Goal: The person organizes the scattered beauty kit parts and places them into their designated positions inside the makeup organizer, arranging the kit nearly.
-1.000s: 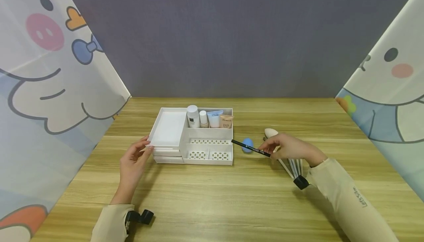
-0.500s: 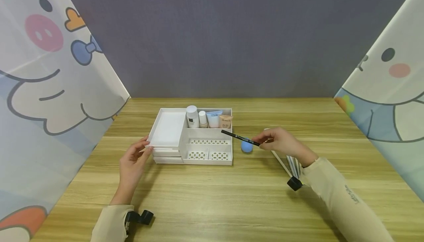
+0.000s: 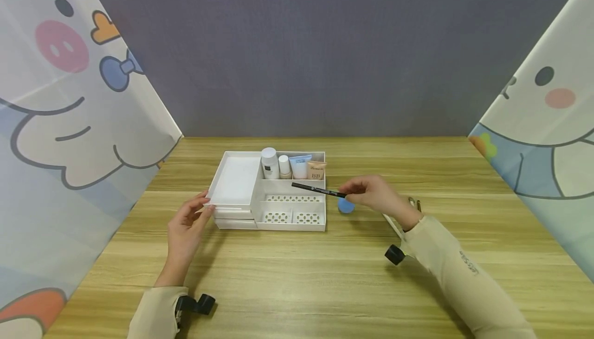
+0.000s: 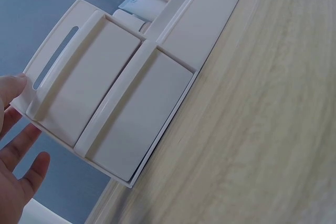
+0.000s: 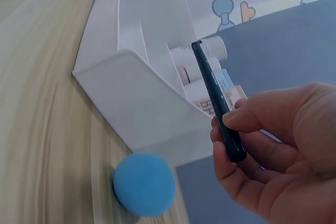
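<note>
My left hand (image 3: pixel 183 228) grips the front left corner of a white makeup organizer (image 3: pixel 234 176), thumb on its front face and fingers at its side. Two shut drawers (image 4: pixel 134 111) show below its tray top in the left wrist view. Between thumb and fingers, my right hand (image 3: pixel 373 195) pinches a slim black eyeliner pen (image 5: pixel 211 87) with pale lettering. The pen's far end reaches over the organizer's middle compartment (image 3: pixel 274 189). Below the right hand, a round blue makeup sponge (image 5: pixel 144 184) sits on the table beside the organizer's right wall.
In the organizer's back row stand a white bottle (image 3: pixel 269 164), a smaller white-capped bottle (image 3: pixel 285 168), a light blue tube (image 3: pixel 300 167) and a peach BB tube (image 3: pixel 316 170). Pale brush handles (image 3: pixel 393 224) lie on the wooden table (image 3: pixel 297 287), mostly hidden by the right forearm.
My right hand has moved left with the eyeliner pen, bringing its tip from the organizer's right edge to over the middle compartment. The left hand keeps its place on the corner.
</note>
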A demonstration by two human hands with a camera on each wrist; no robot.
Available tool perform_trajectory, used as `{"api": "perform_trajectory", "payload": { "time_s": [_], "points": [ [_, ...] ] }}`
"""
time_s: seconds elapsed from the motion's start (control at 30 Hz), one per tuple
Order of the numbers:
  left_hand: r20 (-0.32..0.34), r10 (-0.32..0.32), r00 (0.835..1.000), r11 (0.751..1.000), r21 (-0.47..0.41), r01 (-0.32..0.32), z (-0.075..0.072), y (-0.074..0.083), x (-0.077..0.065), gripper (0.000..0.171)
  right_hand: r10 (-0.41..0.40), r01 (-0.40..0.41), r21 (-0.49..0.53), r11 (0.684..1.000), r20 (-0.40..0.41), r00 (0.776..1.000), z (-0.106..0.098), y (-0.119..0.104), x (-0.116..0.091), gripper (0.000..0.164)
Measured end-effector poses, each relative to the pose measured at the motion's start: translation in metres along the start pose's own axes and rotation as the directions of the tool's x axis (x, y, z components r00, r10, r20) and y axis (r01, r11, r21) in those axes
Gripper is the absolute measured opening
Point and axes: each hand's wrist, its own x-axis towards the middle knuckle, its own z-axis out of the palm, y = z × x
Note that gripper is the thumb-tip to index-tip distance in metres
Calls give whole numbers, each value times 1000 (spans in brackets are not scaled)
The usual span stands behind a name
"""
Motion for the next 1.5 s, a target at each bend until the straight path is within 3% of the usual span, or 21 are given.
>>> {"api": "perform_trajectory", "payload": {
  "time_s": [0.5, 0.7, 0.93, 1.2, 1.5],
  "points": [
    [-2, -2, 1000, 1000, 2, 2, 0, -1, 0, 16, -93, 90, -104, 990, -20, 995, 27, -19, 25, 22],
    [4, -3, 1000, 1000, 14, 3, 0, -1, 0, 16, -167, 160, -205, 966, -18, 986, 38, -26, 31, 22],
    [4, -10, 1000, 1000, 19, 10, 0, -2, 0, 16, -246, 231, -340, 912, -1, 969, 48, -35, 38, 25],
    [2, 1, 1000, 1000, 17, -2, 0, -1, 0, 16, -254, 249, -366, 897, 35, 967, 62, -41, 45, 27],
    [1, 0, 1000, 1000, 28, 0, 0, 0, 0, 18, -285, 271, -389, 880, 22, 958, 68, -39, 52, 26]
  ]
}}
